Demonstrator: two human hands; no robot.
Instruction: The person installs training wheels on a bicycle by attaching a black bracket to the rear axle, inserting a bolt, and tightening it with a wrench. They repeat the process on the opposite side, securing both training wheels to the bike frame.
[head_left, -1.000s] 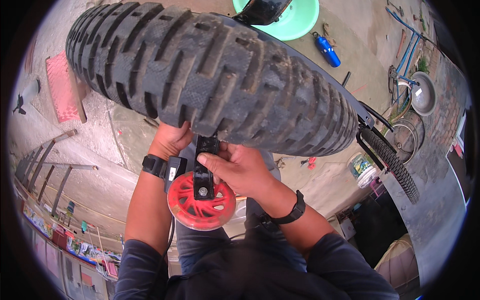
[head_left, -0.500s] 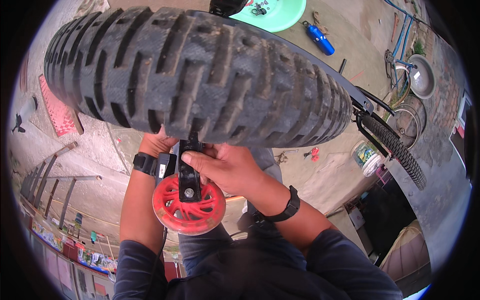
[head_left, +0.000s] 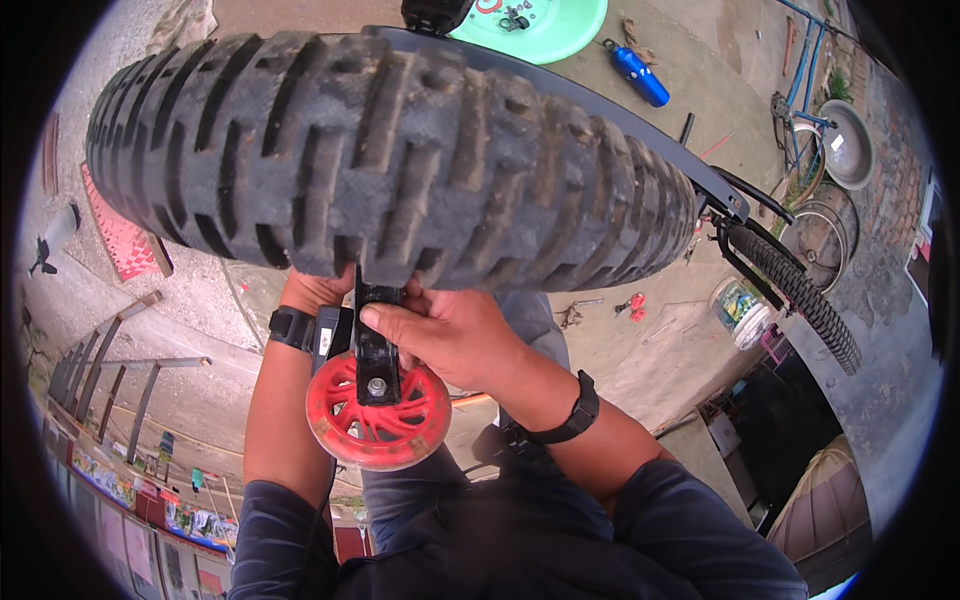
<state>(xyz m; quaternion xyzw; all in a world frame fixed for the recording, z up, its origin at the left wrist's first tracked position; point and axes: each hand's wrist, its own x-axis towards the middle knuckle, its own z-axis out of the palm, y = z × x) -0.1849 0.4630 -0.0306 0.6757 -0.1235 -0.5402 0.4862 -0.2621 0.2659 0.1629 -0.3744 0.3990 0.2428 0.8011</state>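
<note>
Black metal bracket (head_left: pixel 376 352), fitted with a red spoked wheel (head_left: pixel 378 426), is grasped by the right hand (head_left: pixel 462 338) at the near edge of a knobbly black rubber tyre (head_left: pixel 400 170). The left hand (head_left: pixel 318 288) is partly hidden; its grip cannot be determined.

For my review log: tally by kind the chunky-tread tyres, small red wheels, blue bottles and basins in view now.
Tyres: 2 (near tyre, far tyre)
Small red wheel: 1
Blue bottle: 1
Basins: 2 (green basin, grey basin)
Total: 6
</note>
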